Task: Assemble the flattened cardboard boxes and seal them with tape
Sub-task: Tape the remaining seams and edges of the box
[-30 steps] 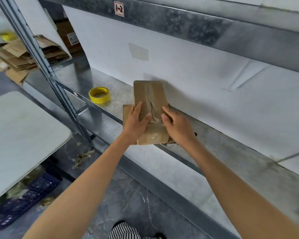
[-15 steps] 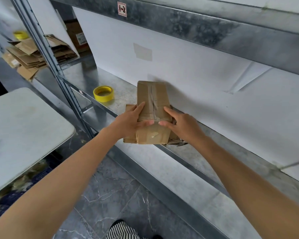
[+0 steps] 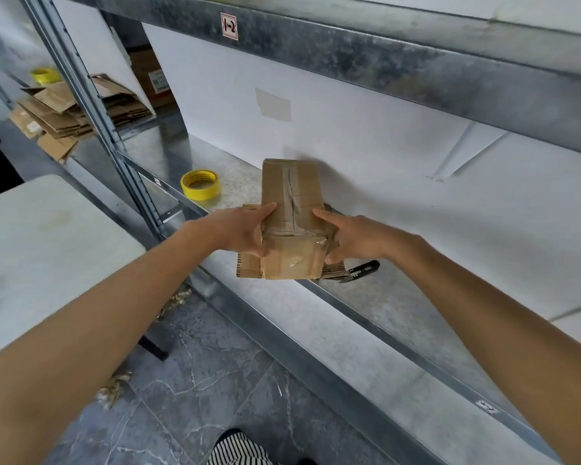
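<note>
Where the frame starts at its left edge, a white table [image 3: 47, 246] fills the middle left. Above it, at the upper left, a stack of flattened cardboard boxes [image 3: 64, 119] lies on a neighbouring shelf bay, with a far yellow tape roll [image 3: 44, 75] behind the stack. A grey steel upright [image 3: 91, 105] runs diagonally between that bay and the near one.

Left of centre, a near yellow tape roll [image 3: 200, 183] lies flat on the metal shelf [image 3: 399, 307], apart from the hands.

At frame centre, the left hand [image 3: 242, 229] grasps the left side of the taped cardboard box [image 3: 292, 223]. Its index finger [image 3: 265, 209] lies along the left edge of the top face, and its thumb [image 3: 257, 251] presses the lower left front corner. The box sits between the two hands, long axis pointing away from the camera. A tape seam runs down the middle of the top face. The box rests over a flattened cardboard sheet [image 3: 247, 263] at the front edge of the shelf; the sheet projects to the left beneath the left hand.

Right of centre, the right hand [image 3: 353, 238] grasps the opposite side. Its index finger [image 3: 322, 215] lies on the right edge of the top face; its thumb [image 3: 331, 258] bears on the lower right front corner. The remaining fingers of both hands are hidden behind the box.

Just right of the box, black thread snips [image 3: 359, 270] lie on the shelf, below the right wrist and partly tucked under the cardboard.
</note>
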